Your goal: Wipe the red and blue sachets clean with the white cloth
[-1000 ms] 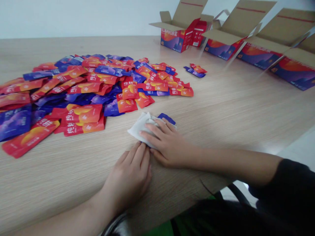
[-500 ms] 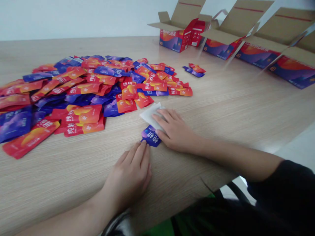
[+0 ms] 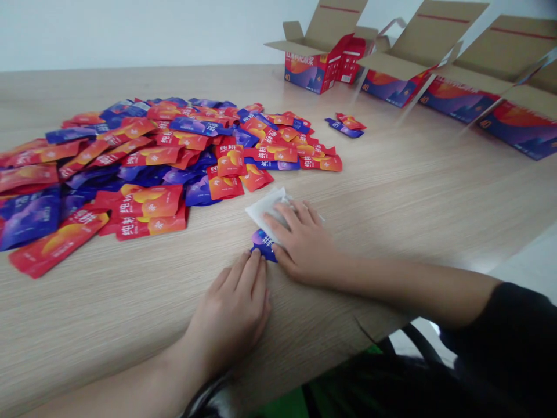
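Note:
A blue sachet [image 3: 263, 245] lies flat on the table, its upper right part hidden. My left hand [image 3: 237, 302] pins its lower left end to the tabletop with the fingertips pressed together. Over the sachet, my right hand [image 3: 307, 241] presses a folded white tissue [image 3: 266, 204] flat, fingers slightly bent on top of it and thumb at the sachet's right side. Beyond both hands spreads a large heap of red and blue sachets [image 3: 152, 154]; its nearest right-hand sachets lie a little past the tissue.
A red and a blue sachet [image 3: 346, 129] lie apart, right of the heap. Several open printed cartons [image 3: 304, 72] stand in a row at the back right, flaps up. The wooden table's [image 3: 391, 203] front edge runs below my right forearm. A white wall is behind.
My right hand has slid slightly down and left with the tissue, covering more of the blue sachet. My left hand stays at the sachet's end. The view has shifted slightly.

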`<action>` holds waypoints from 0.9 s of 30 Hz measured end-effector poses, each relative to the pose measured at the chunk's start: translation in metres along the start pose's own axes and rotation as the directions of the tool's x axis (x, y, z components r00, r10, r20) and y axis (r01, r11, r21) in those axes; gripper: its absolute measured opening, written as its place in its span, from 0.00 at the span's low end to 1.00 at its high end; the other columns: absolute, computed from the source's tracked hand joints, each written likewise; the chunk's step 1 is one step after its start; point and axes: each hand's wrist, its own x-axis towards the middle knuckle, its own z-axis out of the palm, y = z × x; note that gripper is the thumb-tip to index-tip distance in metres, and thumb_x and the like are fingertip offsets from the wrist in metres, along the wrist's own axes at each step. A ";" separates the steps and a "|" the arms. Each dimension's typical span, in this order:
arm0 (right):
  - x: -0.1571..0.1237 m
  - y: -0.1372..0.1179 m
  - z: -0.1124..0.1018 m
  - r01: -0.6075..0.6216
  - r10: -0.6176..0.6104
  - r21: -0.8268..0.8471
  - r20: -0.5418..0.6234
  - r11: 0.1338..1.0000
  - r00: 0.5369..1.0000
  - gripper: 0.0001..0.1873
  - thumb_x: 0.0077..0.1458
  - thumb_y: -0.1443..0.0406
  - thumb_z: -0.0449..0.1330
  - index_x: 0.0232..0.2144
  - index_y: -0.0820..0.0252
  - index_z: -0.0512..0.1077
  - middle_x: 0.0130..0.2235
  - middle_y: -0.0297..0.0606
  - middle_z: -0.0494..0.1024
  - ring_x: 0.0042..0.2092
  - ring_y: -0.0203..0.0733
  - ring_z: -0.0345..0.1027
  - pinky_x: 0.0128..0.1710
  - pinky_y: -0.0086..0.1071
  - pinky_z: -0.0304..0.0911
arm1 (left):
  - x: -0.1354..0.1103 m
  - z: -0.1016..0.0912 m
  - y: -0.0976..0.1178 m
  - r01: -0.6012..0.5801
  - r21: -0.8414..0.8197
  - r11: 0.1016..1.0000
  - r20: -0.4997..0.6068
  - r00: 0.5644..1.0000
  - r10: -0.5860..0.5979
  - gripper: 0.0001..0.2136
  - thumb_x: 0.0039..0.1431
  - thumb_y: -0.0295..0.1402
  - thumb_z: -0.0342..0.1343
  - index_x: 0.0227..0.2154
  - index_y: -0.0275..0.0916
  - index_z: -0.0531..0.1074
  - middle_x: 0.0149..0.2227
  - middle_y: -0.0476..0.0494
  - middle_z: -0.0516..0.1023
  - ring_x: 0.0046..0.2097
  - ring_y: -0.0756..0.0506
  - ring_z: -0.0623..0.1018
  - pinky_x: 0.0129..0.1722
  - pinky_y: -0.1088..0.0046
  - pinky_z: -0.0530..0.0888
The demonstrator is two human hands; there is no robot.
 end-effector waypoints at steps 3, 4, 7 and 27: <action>0.000 -0.001 0.000 0.120 -0.121 0.043 0.030 0.992 0.992 0.29 0.61 0.58 0.51 0.63 0.61 0.61 0.63 0.50 0.61 0.64 0.59 0.48 0.65 0.55 0.41 | 0.000 0.000 0.000 -0.001 -0.010 1.000 0.002 1.000 0.001 0.18 0.61 0.28 0.45 0.44 0.21 0.75 0.45 0.24 0.79 0.46 0.34 0.81 0.37 0.60 0.81; 0.001 0.002 0.000 0.102 -0.104 0.047 0.035 0.994 0.994 0.29 0.61 0.58 0.51 0.63 0.61 0.61 0.63 0.50 0.60 0.64 0.58 0.49 0.65 0.54 0.42 | -0.001 0.000 0.000 0.000 -0.013 1.000 0.002 1.000 0.000 0.18 0.61 0.28 0.45 0.45 0.21 0.75 0.46 0.24 0.79 0.46 0.34 0.81 0.37 0.59 0.81; 0.005 0.011 -0.001 -0.058 0.058 0.018 0.003 0.998 0.998 0.30 0.62 0.59 0.50 0.63 0.65 0.61 0.63 0.53 0.60 0.62 0.59 0.51 0.63 0.54 0.46 | 0.000 0.000 0.000 0.002 -0.011 1.000 0.010 1.000 -0.002 0.19 0.61 0.28 0.45 0.46 0.21 0.74 0.47 0.24 0.79 0.46 0.34 0.81 0.38 0.59 0.81; 0.003 0.007 -0.001 0.100 -0.101 0.062 0.024 0.993 0.995 0.28 0.62 0.59 0.50 0.62 0.63 0.62 0.63 0.50 0.61 0.64 0.56 0.49 0.66 0.52 0.40 | 0.001 0.000 -0.002 0.002 -0.040 0.999 0.014 1.000 -0.001 0.18 0.60 0.28 0.46 0.45 0.21 0.75 0.46 0.24 0.79 0.46 0.33 0.80 0.39 0.58 0.80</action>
